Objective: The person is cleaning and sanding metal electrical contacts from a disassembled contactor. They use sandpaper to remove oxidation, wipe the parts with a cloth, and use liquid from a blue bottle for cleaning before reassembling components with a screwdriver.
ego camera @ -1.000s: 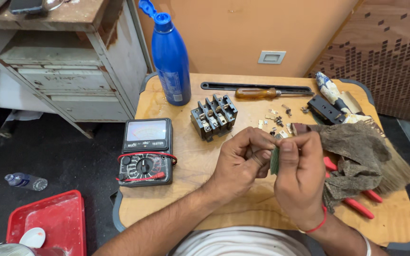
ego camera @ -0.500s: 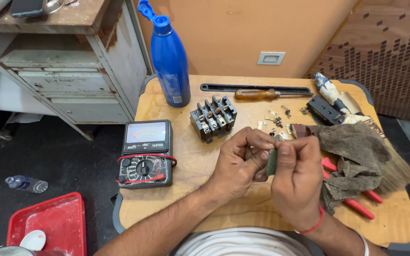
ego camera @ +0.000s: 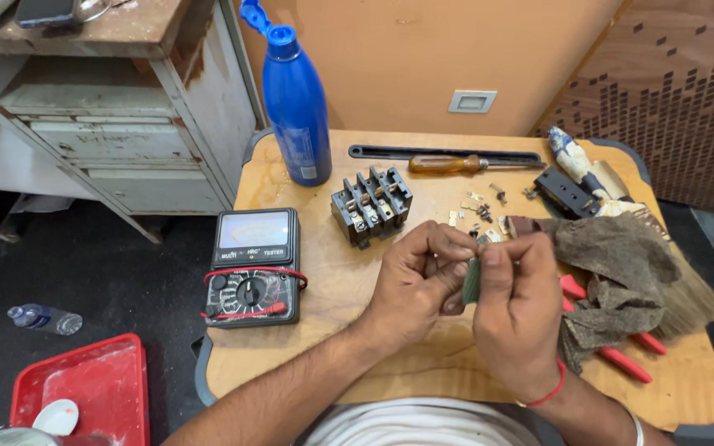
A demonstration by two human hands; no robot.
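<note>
Two hands meet above the middle of a wooden counter (ego camera: pixel 307 363), which carries everything described below. At its far left edge stands a blue bottle (ego camera: pixel 295 103), upright; near the left front lies an analogue multimeter (ego camera: pixel 253 266) with red leads wrapped over it. A brown rag (ego camera: pixel 613 272) sprawls on the right, partly covering red-handled pliers (ego camera: pixel 621 359). A screwdriver (ego camera: pixel 464 163) with an amber handle lies along the back edge. A dark contactor block (ego camera: pixel 371 204) sits near the centre, its case opened, with small metal parts (ego camera: pixel 481 216) scattered just beside it: disassembly appears done, while the parts remain loose and unfitted. The left hand (ego camera: pixel 419 285) is curled, fingertips closed on a small piece I cannot make out; the right hand (ego camera: pixel 518 318) pinches a greenish strip (ego camera: pixel 472 281) against it, apparently cleaning that piece.
</note>
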